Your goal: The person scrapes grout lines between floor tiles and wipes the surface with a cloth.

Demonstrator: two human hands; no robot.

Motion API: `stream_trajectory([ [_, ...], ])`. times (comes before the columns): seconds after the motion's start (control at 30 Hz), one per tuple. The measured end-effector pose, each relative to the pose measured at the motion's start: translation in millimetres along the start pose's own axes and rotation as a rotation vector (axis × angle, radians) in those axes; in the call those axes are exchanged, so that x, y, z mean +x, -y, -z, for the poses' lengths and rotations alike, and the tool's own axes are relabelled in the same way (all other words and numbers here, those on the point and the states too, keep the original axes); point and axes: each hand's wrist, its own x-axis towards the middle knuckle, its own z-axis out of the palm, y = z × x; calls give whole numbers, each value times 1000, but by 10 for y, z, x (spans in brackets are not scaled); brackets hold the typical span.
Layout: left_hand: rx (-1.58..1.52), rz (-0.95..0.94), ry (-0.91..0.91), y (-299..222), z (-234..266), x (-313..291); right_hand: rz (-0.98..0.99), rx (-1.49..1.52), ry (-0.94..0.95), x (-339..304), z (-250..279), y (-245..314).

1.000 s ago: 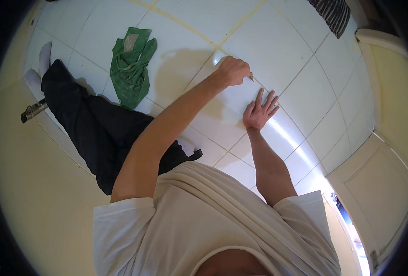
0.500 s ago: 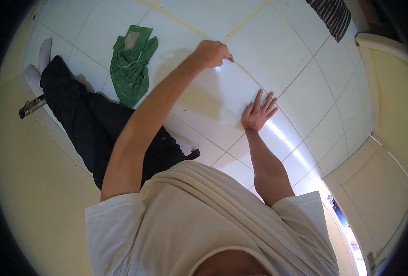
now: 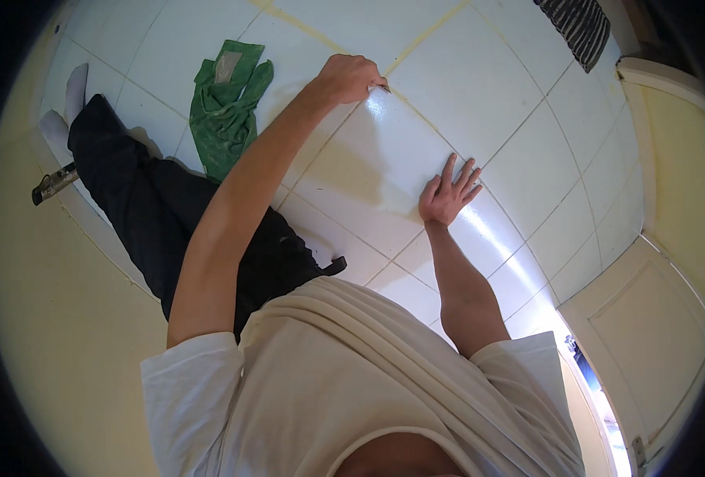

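Note:
My left hand [image 3: 351, 78] is closed, its fingers wrapped round something small. Only a thin tip of that thing shows past the fingers, over a yellowish grout line [image 3: 417, 113] between white floor tiles; its kind I cannot make out. Flat on the tiles lies my right hand [image 3: 450, 192], fingers spread, close to where grout lines cross. A crumpled green cloth [image 3: 223, 119], perhaps a garment, with a pale patch on it, rests on the floor to the left of my left hand.
My legs in dark trousers [image 3: 134, 199] stretch out to the left beside a yellowish wall [image 3: 58, 278]. A black-and-white striped cloth [image 3: 579, 32] lies at the far right. A pale door [image 3: 646, 318] stands at the right, with bright light at its edge.
My left hand has moved a short way left and slightly farther off, along the grout line, still closed. My right hand has stayed almost where it was.

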Motion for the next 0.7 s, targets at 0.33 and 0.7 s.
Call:
stream_trajectory([
  [0.33,145,-220,-126,-72,-278,-61,-21,-16,23,-6,19,33],
  [0.7,46,-92,-100,-60,-28,178,6,-7,-4,-3,13,18],
])
